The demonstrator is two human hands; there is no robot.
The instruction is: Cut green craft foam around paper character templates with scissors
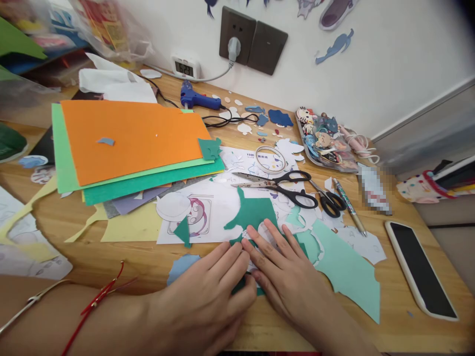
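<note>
My left hand (218,291) is closed, its bent fingers and thumb pinched around a dark green craft-sheet piece (238,285), mostly hidden beneath the hand. My right hand (287,272) lies flat with fingers stretched, pressing on paper and green scraps; its index fingertip meets the left fingertips. Just beyond the fingers lies a larger dark green cut-out (256,210) on a printed drawing sheet (218,217). A small green triangle (182,231) rests on that drawing. Pale mint sheet (351,269) spreads right of my right hand, and a blue scrap (181,267) sits by the left.
Black-handled scissors (282,187), a tape roll (270,159) and a pen (349,206) lie beyond my hands. Stacked orange sheets (137,141) are at left. A blue glue gun (200,99) is near the wall; a phone (421,269) lies right.
</note>
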